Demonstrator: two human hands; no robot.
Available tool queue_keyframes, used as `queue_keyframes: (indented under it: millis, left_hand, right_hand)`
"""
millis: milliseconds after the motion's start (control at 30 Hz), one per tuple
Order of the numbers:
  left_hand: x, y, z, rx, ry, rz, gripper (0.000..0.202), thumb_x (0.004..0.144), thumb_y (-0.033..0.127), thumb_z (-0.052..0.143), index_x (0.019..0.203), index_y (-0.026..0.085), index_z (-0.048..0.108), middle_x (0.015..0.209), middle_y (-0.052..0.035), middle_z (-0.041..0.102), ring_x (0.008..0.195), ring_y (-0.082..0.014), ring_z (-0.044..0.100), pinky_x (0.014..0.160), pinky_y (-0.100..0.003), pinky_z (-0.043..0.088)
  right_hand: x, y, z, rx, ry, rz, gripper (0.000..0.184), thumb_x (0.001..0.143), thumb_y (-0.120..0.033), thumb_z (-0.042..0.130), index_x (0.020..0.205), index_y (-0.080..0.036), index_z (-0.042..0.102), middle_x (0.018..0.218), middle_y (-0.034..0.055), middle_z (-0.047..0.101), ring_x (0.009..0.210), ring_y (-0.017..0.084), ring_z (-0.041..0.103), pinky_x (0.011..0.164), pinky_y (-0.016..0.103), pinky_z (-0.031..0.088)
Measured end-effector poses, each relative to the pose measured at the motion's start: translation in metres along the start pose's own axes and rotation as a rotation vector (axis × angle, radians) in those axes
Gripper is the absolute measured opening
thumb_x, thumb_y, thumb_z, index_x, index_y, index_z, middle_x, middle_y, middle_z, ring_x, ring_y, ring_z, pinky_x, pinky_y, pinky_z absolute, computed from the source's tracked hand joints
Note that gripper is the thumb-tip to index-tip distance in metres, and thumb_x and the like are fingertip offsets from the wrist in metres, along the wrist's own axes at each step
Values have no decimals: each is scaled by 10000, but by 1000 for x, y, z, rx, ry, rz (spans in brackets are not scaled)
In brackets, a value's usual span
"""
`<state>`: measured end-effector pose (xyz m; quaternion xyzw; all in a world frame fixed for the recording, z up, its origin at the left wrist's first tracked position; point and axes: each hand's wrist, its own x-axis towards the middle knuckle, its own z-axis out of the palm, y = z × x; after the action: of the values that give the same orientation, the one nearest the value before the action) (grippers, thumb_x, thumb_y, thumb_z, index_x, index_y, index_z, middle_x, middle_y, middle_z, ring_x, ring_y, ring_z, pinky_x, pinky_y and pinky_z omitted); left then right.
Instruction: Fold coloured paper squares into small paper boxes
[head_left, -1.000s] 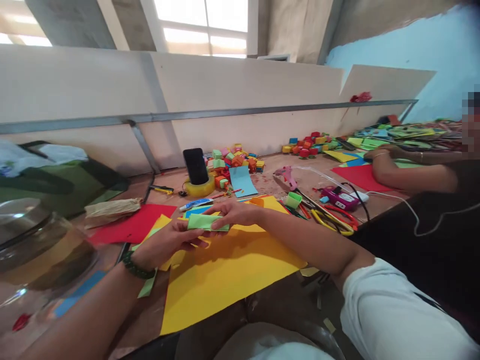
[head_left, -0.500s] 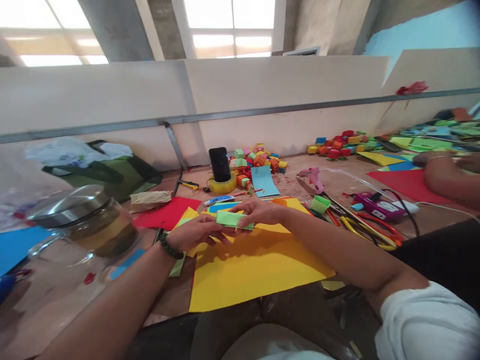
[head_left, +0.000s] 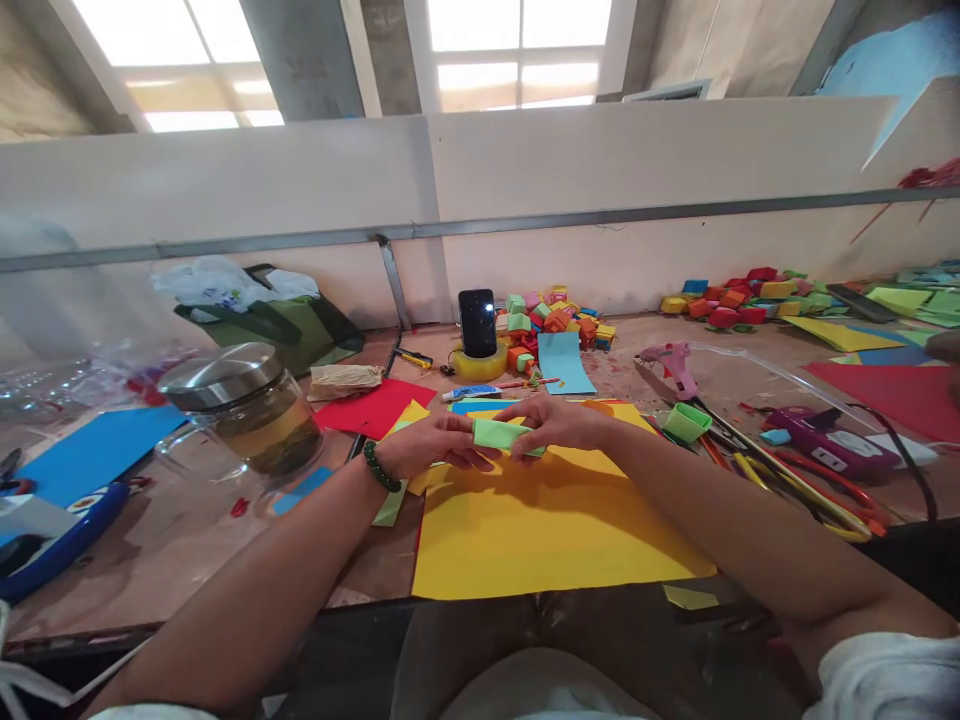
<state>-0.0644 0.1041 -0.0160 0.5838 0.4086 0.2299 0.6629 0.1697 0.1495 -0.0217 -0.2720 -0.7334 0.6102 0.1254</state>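
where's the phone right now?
Head view, centre back of the table: the black phone stands upright in a yellow tape roll, just left of the pile of coloured paper cubes, beyond both hands.

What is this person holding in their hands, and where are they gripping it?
A folded strip of green paper, pinched at its two ends: the left hand grips its left end, the right hand its right end, above the yellow sheet.

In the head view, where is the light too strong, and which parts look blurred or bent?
Head view: the windows at the top are blown out to white; the glass jar and clutter at the left edge are soft and smeared; the metal rail along the wall bows from lens distortion; the green folded paper, held by the left hand and right hand, is fairly sharp.
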Motion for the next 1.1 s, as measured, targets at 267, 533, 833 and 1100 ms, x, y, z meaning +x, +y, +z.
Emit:
queue_keyframes:
  millis: [267,533,833,1100]
  left_hand:
    - [-1,1,6,68,23,-1,568,633,627,723,911,132,683,983,-158,739,894,-259,710,740,-290,512]
    - [0,1,19,130,78,5,522,658,615,685,856,133,685,963,-144,745,900,-253,708,759,-301,515]
    - [-2,8,33,214,148,-6,455,641,570,696,756,130,711,803,-104,753,752,-190,713,627,-209,492]
    - [2,1,36,218,122,-34,233,668,366,681,656,134,701,659,-59,728,681,-179,703,602,-207,503]
  right_hand:
    - [-2,-6,2,-87,-12,28,677,617,-423,801,1195,-132,602,691,6,693,566,100,602,538,200,440]
    - [1,0,3,-175,24,62,628,578,-411,805,1112,-132,627,719,14,689,595,117,600,565,216,460]
    - [-2,-3,8,-244,-77,25,402,697,-510,700,803,-123,660,645,-11,626,535,78,518,504,191,390]
    - [-2,-1,12,-119,-192,168,402,630,-504,749,708,-116,683,532,-2,643,444,77,546,516,200,461]
